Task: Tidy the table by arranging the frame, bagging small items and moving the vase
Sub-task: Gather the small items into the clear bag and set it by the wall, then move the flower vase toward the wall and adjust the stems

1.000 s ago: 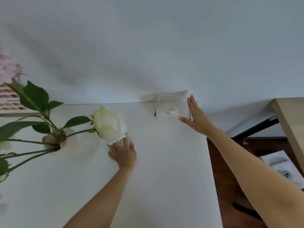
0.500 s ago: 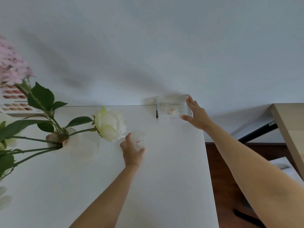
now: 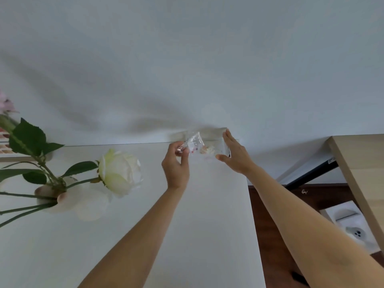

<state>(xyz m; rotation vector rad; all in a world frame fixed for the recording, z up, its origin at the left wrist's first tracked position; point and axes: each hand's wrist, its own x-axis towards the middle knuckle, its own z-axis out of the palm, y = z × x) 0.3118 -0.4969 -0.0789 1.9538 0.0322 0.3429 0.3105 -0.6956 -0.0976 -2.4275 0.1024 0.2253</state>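
Observation:
My left hand (image 3: 175, 165) pinches a small clear plastic bag (image 3: 193, 143) with tiny red bits inside, lifted above the white table (image 3: 207, 215) near its far edge. Just behind the bag stands a clear frame (image 3: 216, 145) with a small pale flower in it, against the wall. My right hand (image 3: 235, 155) rests flat against the frame's right side, fingers stretched upward. The white vase (image 3: 62, 201) stands at the left, holding green stems, a large white rose (image 3: 119, 171) and a pink bloom (image 3: 5, 104).
A colour palette (image 3: 8, 147) leans at the far left behind the leaves. Right of the table is dark wooden floor (image 3: 276, 235), a light wooden tabletop (image 3: 361, 173) and a white box (image 3: 351, 223) on the floor.
My left hand picked the small bag off the table beside the rose and carried it up and right to the frame. My right hand stayed against the frame's right side.

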